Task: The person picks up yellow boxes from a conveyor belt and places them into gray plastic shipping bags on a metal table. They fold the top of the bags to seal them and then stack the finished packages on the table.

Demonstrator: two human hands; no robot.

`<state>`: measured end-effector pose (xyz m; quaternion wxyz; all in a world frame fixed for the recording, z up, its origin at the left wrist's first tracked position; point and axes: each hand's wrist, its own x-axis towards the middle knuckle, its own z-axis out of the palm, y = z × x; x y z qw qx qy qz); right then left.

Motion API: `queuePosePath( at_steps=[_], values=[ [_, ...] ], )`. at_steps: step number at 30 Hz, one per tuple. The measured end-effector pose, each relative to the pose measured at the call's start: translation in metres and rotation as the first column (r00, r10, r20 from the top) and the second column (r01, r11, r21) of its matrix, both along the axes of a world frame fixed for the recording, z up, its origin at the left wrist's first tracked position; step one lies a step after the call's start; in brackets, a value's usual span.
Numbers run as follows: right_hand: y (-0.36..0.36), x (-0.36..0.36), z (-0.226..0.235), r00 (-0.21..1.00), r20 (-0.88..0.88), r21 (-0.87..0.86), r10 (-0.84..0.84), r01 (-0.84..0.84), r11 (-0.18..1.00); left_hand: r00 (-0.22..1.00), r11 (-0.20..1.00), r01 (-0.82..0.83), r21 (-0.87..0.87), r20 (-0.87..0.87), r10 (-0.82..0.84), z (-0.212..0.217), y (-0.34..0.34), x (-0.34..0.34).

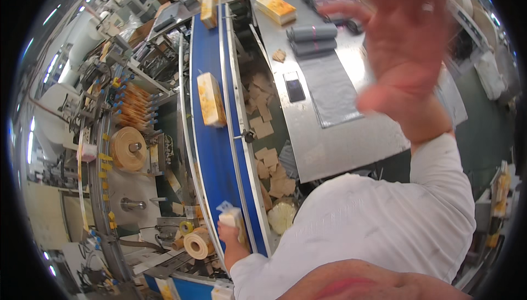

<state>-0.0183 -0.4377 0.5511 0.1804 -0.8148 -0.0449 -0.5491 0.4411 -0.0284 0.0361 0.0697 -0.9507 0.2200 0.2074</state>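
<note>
Pickup under way — left hand (229,233) closed around a pale pack (235,219) at the blue conveyor (211,135), right hand (403,42) raised, fingers spread, empty — lifting clear likely comes next.

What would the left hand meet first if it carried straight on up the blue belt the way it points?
Probably the yellow-orange pack lying further up the blue conveyor belt. The left hand, holding a pale pack, has bare belt before that, though depth is uncertain.
</note>
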Motion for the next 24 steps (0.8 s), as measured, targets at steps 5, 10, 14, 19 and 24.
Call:
queuePosePath(
  at_steps=[5, 10, 14, 19, 24],
  values=[
    [0.042, -0.035, 0.021, 0.990, 0.044, -0.073, 0.131, -0.128, 0.989, 0.982, 0.896, 0.092, -0.435, 0.186, -0.011, 0.023, -0.082, 0.000],
    [0.021, -0.103, 0.025, 0.994, 0.099, -0.057, 0.055, -0.050, 0.997, 0.950, 0.725, 0.067, -0.685, 0.265, 0.164, 0.054, -0.129, 0.018],
    [0.015, -0.139, 0.086, 0.989, 0.129, -0.034, 0.070, -0.066, 0.997, 0.969, 0.331, 0.245, -0.911, 0.242, -0.050, 0.121, -0.164, -0.003],
    [0.006, -0.182, 0.052, 1.000, 0.017, 0.038, -0.006, 0.005, 0.999, 0.957, 0.162, 0.172, -0.972, 0.127, -0.259, 0.154, -0.319, -0.136],
    [-0.024, -0.231, 0.024, 0.993, 0.047, 0.015, -0.107, 0.107, 0.994, 0.898, 0.162, 0.146, -0.976, 0.062, -0.436, 0.228, -0.345, -0.204]
  ],
)
